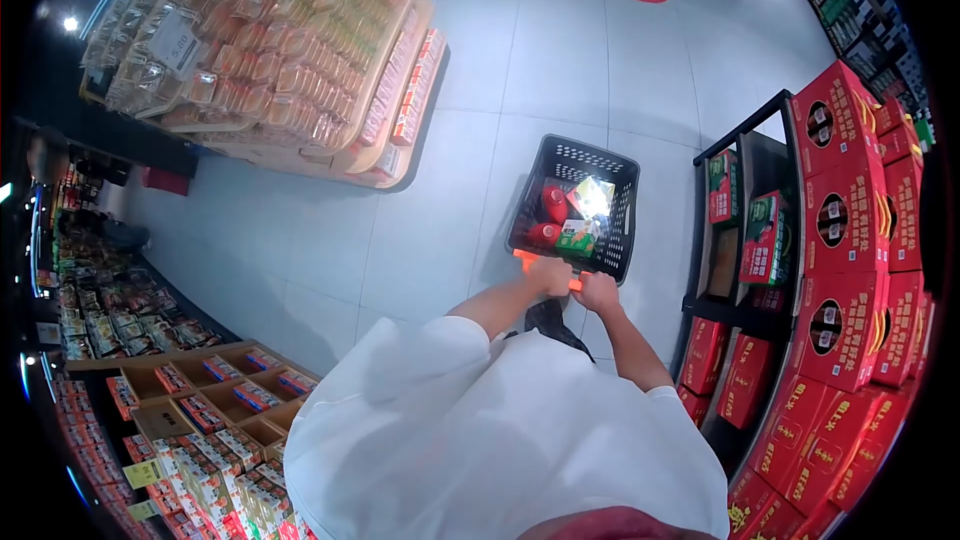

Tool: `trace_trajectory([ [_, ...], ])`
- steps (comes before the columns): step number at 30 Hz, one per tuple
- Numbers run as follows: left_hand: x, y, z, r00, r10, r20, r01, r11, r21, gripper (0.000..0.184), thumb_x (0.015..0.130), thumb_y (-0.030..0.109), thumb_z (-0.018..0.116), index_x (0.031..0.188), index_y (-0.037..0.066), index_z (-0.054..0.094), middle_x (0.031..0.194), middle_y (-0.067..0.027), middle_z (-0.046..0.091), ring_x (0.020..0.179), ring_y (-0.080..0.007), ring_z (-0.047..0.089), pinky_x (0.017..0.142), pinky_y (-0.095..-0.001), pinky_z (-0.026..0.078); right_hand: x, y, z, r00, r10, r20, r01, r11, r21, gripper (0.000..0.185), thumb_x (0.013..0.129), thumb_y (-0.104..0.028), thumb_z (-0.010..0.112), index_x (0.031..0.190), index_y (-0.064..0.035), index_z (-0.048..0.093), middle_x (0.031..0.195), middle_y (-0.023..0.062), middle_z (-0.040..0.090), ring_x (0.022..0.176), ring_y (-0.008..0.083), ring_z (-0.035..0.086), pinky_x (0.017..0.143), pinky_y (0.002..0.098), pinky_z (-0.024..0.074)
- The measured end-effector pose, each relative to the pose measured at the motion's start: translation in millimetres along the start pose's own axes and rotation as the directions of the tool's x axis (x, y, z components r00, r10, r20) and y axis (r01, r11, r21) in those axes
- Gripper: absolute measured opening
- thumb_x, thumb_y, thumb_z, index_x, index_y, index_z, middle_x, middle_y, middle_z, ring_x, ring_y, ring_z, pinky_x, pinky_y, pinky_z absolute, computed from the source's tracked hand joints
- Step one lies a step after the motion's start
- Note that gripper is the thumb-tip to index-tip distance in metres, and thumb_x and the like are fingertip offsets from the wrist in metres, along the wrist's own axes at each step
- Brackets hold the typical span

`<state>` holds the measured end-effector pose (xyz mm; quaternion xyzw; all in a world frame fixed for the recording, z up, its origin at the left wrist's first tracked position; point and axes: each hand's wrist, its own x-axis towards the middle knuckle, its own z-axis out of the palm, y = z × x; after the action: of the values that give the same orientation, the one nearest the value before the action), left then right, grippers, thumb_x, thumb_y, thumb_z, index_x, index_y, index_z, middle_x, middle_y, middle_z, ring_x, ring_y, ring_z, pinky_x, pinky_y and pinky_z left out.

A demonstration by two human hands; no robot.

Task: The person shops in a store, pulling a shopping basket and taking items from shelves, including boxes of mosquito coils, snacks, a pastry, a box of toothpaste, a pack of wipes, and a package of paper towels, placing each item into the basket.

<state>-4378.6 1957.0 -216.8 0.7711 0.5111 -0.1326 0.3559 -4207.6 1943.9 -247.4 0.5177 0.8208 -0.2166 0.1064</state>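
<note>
In front of my body is a black shopping basket with slotted walls. Both my hands are wrapped around its orange handle, which crosses the near side. My left hand grips toward the left end, and my right hand closes on the right end. Inside the basket lie two red rounded items, one of them a red container, beside a green and white box. A shiny pale yellow package catches glare at the far end, so its kind is unclear.
A display of packaged food with a price sign stands at upper left. Stacked red boxes and a dark shelf line the right. A bin of small cartons sits at lower left. Tiled floor surrounds the basket.
</note>
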Motion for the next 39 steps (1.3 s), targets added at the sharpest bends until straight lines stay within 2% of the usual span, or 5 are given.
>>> trace_trajectory([
  [3,32.4,-7.8,-29.1,1.0,-0.003,-0.03,0.003,1.0,-0.007,0.029,0.071,0.022,0.059,0.086,0.0,0.071,0.09,-0.0237,0.069,0.087,-0.0364,0.068,0.078,-0.0451,0.055,39.2,23.1,-26.5,0.998,-0.041,0.039,0.041,0.999,-0.004,0.029,0.075,-0.041,0.062,0.081,-0.0139,0.071,0.079,0.0128,0.069,0.077,0.0308,0.068,0.068,0.0434,0.0539],
  [19,193.0,-59.0,-179.4,0.982,-0.091,-0.165,0.084,0.995,-0.048,0.023,0.072,0.018,0.06,0.086,0.004,0.073,0.09,-0.0172,0.07,0.086,-0.0321,0.069,0.076,-0.0424,0.055,239.9,113.8,-142.2,0.998,-0.069,0.006,0.069,0.997,0.015,0.03,0.076,-0.044,0.065,0.083,-0.0162,0.074,0.076,0.0149,0.068,0.075,0.0343,0.067,0.069,0.0448,0.0547],
  [24,230.5,-80.3,-243.7,0.991,-0.101,-0.088,0.09,0.988,-0.129,0.026,0.073,0.018,0.059,0.09,0.004,0.073,0.093,-0.0163,0.071,0.089,-0.0295,0.069,0.076,-0.0416,0.055,317.0,143.2,-166.2,0.993,-0.095,0.077,0.098,0.994,-0.041,0.034,0.079,-0.045,0.059,0.096,-0.0171,0.071,0.084,0.016,0.07,0.081,0.0353,0.068,0.075,0.046,0.0551],
  [25,245.6,-87.1,-244.8,0.981,-0.11,-0.158,0.09,0.988,-0.126,0.026,0.073,0.018,0.059,0.089,0.004,0.074,0.092,-0.0162,0.071,0.089,-0.029,0.069,0.077,-0.0418,0.055,326.9,140.3,-185.3,0.991,-0.066,0.117,0.074,0.995,-0.07,0.036,0.08,-0.046,0.059,0.098,-0.0179,0.071,0.088,0.0151,0.07,0.085,0.0346,0.068,0.077,0.0458,0.0546],
  [39,348.0,-157.8,-369.4,0.98,-0.113,-0.161,0.083,0.98,-0.18,0.027,0.074,0.024,0.064,0.09,0.003,0.072,0.092,-0.0192,0.07,0.088,-0.0332,0.069,0.077,-0.0434,0.055,487.7,182.4,-253.3,0.989,-0.116,0.093,0.123,0.99,-0.071,0.036,0.075,-0.047,0.064,0.09,-0.0159,0.072,0.084,0.0151,0.069,0.082,0.0334,0.067,0.075,0.0456,0.0541],
])
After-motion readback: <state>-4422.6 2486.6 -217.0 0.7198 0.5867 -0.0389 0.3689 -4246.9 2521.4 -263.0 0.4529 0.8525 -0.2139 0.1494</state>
